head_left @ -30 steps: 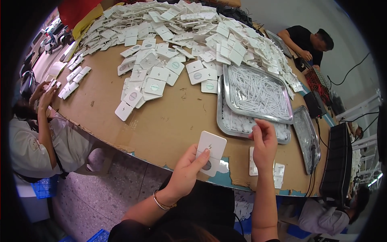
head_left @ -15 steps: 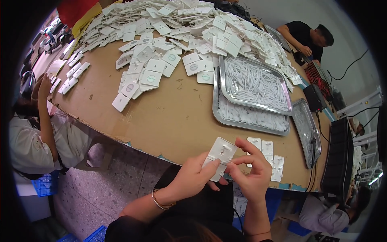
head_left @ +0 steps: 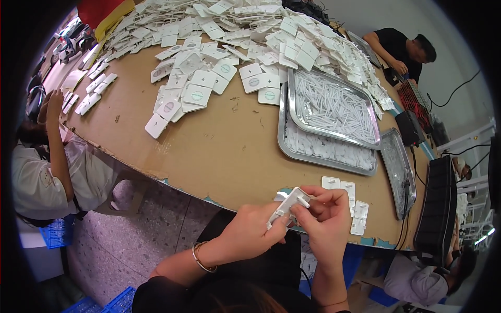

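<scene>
Between my hands, just off the table's near edge, is a white plastic panel (head_left: 288, 203) tilted nearly edge-on, with small posts on its inner face. My left hand (head_left: 252, 229) grips its lower left end, thumb on the near side. The thumb and fingers of my right hand (head_left: 327, 219) are closed on its upper right part, at a small post. Whether a separate small piece sits in those fingers is hidden. Beyond my right hand, several like panels (head_left: 359, 211) lie post side up on the table.
Two stacked metal trays (head_left: 334, 112) hold thin white plastic pieces; another tray (head_left: 395, 167) lies to their right. A large heap of white panels (head_left: 209, 31) covers the far side of the cardboard-topped table (head_left: 209, 161). A black box (head_left: 409, 128) stands at right. Co-workers sit left (head_left: 42, 177) and far right (head_left: 402, 52).
The panel has turned from face-up to nearly edge-on. My right fingers, partly spread before, have closed in on its upper part.
</scene>
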### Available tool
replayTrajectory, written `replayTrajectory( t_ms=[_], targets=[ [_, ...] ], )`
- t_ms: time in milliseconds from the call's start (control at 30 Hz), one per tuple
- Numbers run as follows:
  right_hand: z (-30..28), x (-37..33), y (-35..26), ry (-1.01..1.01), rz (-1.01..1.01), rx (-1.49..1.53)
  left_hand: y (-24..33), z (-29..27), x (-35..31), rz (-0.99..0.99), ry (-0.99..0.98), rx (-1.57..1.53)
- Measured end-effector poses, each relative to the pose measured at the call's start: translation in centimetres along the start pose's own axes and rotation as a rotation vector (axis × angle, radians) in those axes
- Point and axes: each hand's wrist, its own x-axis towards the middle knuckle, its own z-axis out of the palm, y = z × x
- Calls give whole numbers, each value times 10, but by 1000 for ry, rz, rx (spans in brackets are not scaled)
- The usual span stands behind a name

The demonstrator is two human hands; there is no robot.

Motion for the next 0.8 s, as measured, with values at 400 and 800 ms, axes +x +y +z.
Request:
replayTrajectory(
  t_ms=[400, 800],
  targets=[
    [-44, -17, 30, -393, -225, -231, -27, 6, -22, -27, 107, -187],
    [-22, -54, 68, -16, -282, -893, -92, 34, -38, -331, 56, -313]
  ],
)
